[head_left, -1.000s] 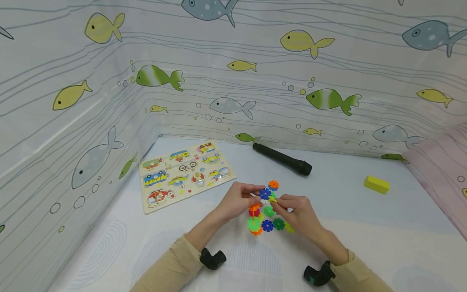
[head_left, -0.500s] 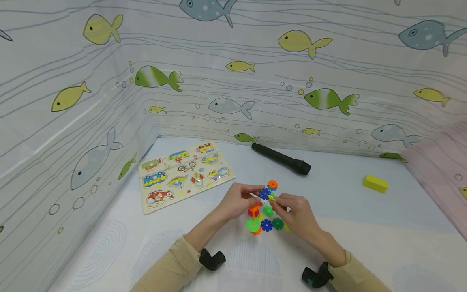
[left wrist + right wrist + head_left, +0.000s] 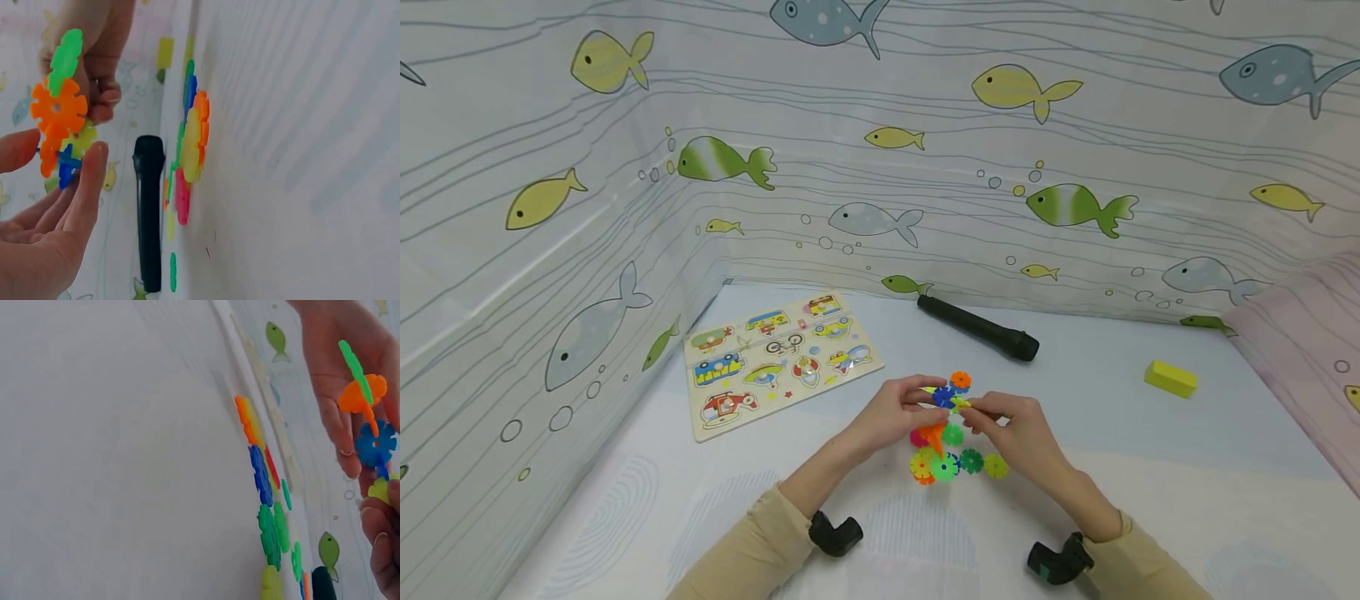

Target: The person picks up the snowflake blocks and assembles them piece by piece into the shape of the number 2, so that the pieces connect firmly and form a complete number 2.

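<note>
Left hand pinches blue disc, right hand yellow disc.

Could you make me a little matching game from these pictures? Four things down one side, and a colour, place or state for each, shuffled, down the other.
Things:
1. Microphone
2. Block
3. Puzzle board
4. Right hand

Descriptions:
A. Lies farthest left of the four
B. Pinches a yellow disc
C. Black all over
D. Plain yellow, farthest right of the four

Right pairs: 1-C, 2-D, 3-A, 4-B
</note>
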A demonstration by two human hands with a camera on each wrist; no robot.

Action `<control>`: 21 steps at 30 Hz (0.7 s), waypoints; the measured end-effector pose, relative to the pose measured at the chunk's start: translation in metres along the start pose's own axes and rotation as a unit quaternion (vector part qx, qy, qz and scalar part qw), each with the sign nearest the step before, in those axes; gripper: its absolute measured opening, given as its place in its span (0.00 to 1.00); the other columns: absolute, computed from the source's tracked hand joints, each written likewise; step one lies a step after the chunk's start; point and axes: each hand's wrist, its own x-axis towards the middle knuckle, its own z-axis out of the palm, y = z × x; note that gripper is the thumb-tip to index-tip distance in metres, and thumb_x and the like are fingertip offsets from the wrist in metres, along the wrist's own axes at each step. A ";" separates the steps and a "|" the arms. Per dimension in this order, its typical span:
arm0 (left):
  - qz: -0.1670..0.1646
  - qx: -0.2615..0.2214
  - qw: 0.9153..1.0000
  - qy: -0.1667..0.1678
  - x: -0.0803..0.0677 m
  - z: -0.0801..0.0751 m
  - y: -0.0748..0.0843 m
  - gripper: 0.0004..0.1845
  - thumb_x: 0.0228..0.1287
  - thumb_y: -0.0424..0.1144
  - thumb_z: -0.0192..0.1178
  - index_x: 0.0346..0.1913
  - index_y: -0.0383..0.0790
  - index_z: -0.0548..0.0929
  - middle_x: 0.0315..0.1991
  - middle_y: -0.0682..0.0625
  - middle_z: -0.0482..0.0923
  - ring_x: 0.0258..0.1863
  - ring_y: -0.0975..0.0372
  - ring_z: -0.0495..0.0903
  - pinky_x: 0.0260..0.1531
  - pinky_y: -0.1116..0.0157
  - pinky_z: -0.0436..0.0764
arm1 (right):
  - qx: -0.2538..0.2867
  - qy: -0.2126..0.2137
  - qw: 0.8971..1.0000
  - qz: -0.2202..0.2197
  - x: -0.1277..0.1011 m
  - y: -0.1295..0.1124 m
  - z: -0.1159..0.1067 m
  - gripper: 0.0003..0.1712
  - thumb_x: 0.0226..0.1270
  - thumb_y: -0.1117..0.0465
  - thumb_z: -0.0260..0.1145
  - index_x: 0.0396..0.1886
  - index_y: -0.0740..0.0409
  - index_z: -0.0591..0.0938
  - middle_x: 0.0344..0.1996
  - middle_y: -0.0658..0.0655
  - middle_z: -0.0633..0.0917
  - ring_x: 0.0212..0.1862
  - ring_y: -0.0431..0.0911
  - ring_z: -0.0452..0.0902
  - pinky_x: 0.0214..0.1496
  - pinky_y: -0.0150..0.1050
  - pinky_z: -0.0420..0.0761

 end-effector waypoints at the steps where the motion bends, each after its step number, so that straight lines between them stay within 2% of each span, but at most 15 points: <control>1: 0.002 0.004 1.000 -0.003 0.000 0.000 0.000 0.26 0.69 0.42 0.63 0.68 0.43 0.74 0.53 0.46 0.84 0.49 0.58 0.86 0.55 0.61 0.82 | 0.001 -0.005 1.000 0.004 0.000 0.001 0.000 0.05 0.64 0.68 0.70 0.38 0.59 0.89 0.26 0.49 0.87 0.28 0.37 0.82 0.32 0.34 0.85; 8: 0.005 0.009 1.000 0.003 0.000 -0.004 0.001 0.26 0.68 0.44 0.64 0.67 0.42 0.75 0.51 0.47 0.84 0.47 0.58 0.87 0.54 0.62 0.82 | 0.014 -0.044 0.998 0.044 0.001 0.001 -0.002 0.08 0.69 0.64 0.67 0.45 0.58 0.88 0.31 0.54 0.88 0.33 0.43 0.84 0.38 0.35 0.85; 14: 0.007 -0.008 1.000 0.023 0.000 -0.009 0.004 0.26 0.69 0.42 0.64 0.67 0.40 0.74 0.54 0.45 0.84 0.48 0.57 0.87 0.53 0.63 0.83 | 0.006 -0.068 0.992 0.104 0.004 0.003 -0.011 0.12 0.68 0.61 0.68 0.49 0.58 0.87 0.38 0.50 0.89 0.40 0.41 0.84 0.44 0.35 0.85; 18: 0.011 -0.009 0.999 0.035 0.000 -0.011 0.005 0.27 0.69 0.41 0.64 0.68 0.39 0.74 0.56 0.43 0.83 0.50 0.56 0.86 0.53 0.63 0.83 | -0.002 -0.134 0.982 0.135 0.005 0.010 -0.014 0.14 0.66 0.60 0.71 0.49 0.58 0.87 0.39 0.48 0.88 0.41 0.43 0.82 0.45 0.35 0.83; 21: 0.013 -0.015 0.999 0.044 0.000 -0.012 0.006 0.27 0.69 0.41 0.64 0.68 0.39 0.73 0.58 0.43 0.82 0.51 0.55 0.86 0.53 0.61 0.83 | -0.006 -0.194 0.971 0.140 0.004 0.015 -0.015 0.15 0.62 0.59 0.73 0.48 0.57 0.86 0.40 0.48 0.87 0.42 0.43 0.80 0.46 0.34 0.82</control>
